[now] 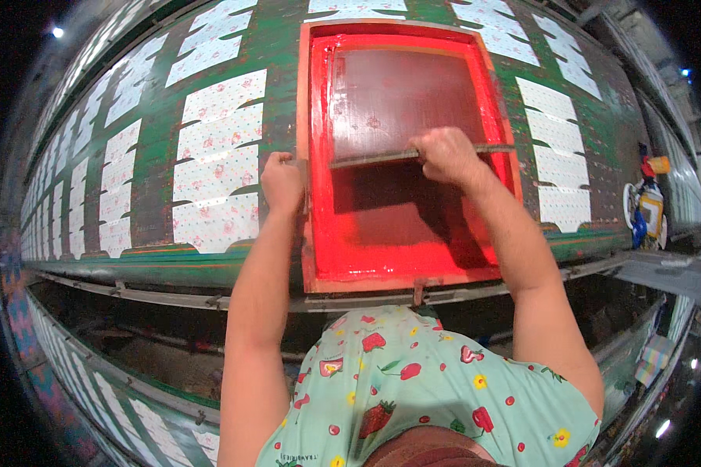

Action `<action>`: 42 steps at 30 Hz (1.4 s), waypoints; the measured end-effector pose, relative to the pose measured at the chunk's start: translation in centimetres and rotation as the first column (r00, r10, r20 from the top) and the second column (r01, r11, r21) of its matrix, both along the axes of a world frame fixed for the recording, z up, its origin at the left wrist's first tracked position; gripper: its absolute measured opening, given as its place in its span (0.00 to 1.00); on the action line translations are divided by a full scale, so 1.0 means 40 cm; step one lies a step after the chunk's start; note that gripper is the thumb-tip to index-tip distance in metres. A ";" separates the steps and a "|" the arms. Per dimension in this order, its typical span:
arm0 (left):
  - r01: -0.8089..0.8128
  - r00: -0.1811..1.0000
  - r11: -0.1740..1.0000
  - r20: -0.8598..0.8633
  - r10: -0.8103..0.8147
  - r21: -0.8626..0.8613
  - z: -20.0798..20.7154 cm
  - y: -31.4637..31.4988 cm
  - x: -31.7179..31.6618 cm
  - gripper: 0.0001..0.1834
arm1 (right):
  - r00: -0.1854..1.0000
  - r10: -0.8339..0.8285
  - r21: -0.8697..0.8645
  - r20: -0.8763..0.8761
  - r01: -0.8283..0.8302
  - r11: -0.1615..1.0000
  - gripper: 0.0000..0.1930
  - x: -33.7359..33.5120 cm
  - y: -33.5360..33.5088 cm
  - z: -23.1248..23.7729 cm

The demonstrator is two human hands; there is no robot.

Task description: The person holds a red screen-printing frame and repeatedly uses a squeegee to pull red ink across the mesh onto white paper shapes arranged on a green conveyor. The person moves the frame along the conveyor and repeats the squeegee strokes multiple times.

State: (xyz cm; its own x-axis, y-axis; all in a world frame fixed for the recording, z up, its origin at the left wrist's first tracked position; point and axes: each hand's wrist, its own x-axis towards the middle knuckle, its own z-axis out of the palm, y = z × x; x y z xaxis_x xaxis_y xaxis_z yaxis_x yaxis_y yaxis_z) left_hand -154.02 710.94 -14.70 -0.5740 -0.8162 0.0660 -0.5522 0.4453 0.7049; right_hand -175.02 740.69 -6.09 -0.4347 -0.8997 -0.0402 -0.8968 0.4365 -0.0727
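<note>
A red-framed printing screen (319, 163) lies flat on a long green table (156, 132), its mesh wet with red ink. My right hand (446, 153) is closed around a thin squeegee bar (374, 158) that lies across the middle of the mesh. My left hand (282, 181) grips the left rail of the screen frame. White cloth pieces (218, 163) with small red printed motifs lie in rows to the left of the screen, and plain white pieces (557, 167) lie to its right.
A metal rail (171, 300) runs along the table's near edge. A lower shelf (101, 366) with more white pieces sits below. At the far right stand coloured containers (648, 206) and a grey ledge (662, 272).
</note>
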 end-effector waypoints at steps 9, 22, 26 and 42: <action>-0.009 1.000 0.997 -0.021 0.010 0.073 -0.011 -0.004 -0.004 0.17 | 0.997 -0.056 -0.072 0.048 0.059 0.996 0.14 0.459 0.214 0.024; -0.085 0.995 0.994 -0.045 0.088 0.065 -0.033 -0.021 -0.018 0.18 | 0.986 0.077 -0.356 0.146 -0.021 0.934 0.34 0.592 0.362 -0.011; -0.055 0.997 0.997 -0.048 0.052 -0.051 -0.061 -0.045 -0.012 0.19 | 0.960 0.195 -0.477 0.202 -0.078 0.875 0.26 0.547 0.488 0.013; -0.154 0.983 0.987 0.107 0.150 0.035 -0.090 -0.131 -0.008 0.21 | 0.961 -0.206 -0.619 0.185 0.276 0.735 0.16 0.253 0.824 -0.043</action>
State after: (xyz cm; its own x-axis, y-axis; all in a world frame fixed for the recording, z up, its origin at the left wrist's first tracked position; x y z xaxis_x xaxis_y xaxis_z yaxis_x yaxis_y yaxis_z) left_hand -154.34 705.69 -18.32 -0.4451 -0.8951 -0.0243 -0.6821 0.3213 0.6569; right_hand -164.91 773.65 -7.79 -0.6659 -0.5981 0.4460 -0.7407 0.4584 -0.4912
